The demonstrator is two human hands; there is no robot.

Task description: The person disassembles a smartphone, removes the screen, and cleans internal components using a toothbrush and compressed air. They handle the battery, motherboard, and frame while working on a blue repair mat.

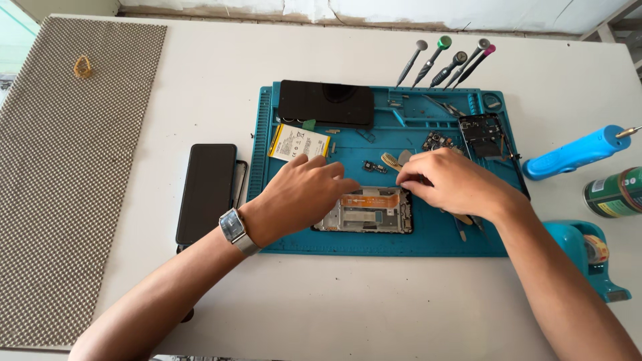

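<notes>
Currently mid-disassembly: left hand (304, 190) fingers curled, steadies the opened phone frame (364, 212) on the blue repair mat (428, 241); right hand (449, 179) pinches at its top edge, near the orange flex cable (370, 199). Next move likely needs fine, gentle fingertip work.

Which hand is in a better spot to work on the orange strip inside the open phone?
Probably the right hand: its fingertips pinch together at the top right edge of the open phone frame, by the orange strip. The left hand lies flatter on the frame's left end, seemingly steadying it.
</notes>
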